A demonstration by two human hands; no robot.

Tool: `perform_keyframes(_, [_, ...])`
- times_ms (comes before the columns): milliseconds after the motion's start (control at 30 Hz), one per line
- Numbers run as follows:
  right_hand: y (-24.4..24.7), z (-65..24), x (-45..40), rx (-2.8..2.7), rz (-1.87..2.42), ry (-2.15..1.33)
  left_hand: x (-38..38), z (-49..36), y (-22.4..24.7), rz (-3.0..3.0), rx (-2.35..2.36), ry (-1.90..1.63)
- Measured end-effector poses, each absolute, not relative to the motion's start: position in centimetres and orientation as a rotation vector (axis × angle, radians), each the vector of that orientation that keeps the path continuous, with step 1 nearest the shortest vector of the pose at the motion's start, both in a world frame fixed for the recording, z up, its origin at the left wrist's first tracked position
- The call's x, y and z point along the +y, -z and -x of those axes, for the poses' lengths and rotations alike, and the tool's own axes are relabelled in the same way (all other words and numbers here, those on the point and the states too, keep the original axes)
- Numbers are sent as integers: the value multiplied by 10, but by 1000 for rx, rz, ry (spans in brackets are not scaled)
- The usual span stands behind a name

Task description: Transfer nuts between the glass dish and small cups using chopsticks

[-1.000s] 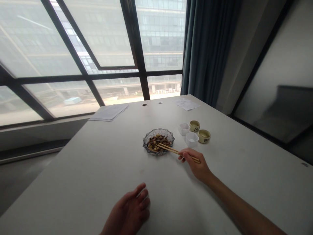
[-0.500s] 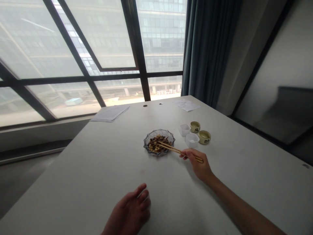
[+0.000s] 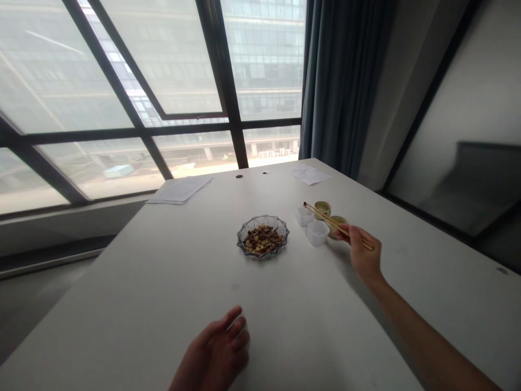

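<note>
My right hand [image 3: 363, 251] grips a pair of wooden chopsticks [image 3: 334, 222]. Their tips pinch a small dark piece [image 3: 305, 205] above the farther clear plastic cup [image 3: 305, 217]. The nearer clear cup [image 3: 318, 233] stands just below the sticks. Two greenish ceramic cups, a far one [image 3: 323, 207] and a near one [image 3: 337, 221], are partly covered by the chopsticks and my hand. A scalloped glass bowl [image 3: 241, 247] holds a heap of brown and tan dried bits [image 3: 264, 239]. Nearer to me, my left hand [image 3: 217, 350] rests with loosely curled fingers, holding nothing.
Sheets of paper lie at the far left [image 3: 181, 190] and far right [image 3: 311, 175] of the white table [image 3: 171, 277]. Two small round items sit near its back edge. Beyond are a window and a dark blue curtain [image 3: 345, 81].
My right hand has moved right and away from the bowl. The chopstick tips have left the dried bits and are now over the farther clear cup with a dark piece. My left hand stays put.
</note>
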State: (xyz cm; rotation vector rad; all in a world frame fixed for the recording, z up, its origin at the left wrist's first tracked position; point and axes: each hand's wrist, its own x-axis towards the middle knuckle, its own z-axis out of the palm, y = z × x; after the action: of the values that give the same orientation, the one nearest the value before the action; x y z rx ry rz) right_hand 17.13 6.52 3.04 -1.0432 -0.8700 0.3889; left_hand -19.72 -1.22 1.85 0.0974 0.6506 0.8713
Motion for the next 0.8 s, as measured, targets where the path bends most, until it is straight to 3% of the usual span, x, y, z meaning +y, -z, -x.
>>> perform_keyframes(800, [-21,-180,65,-871,1102,-394,-10,199,-16,-90,634,-873])
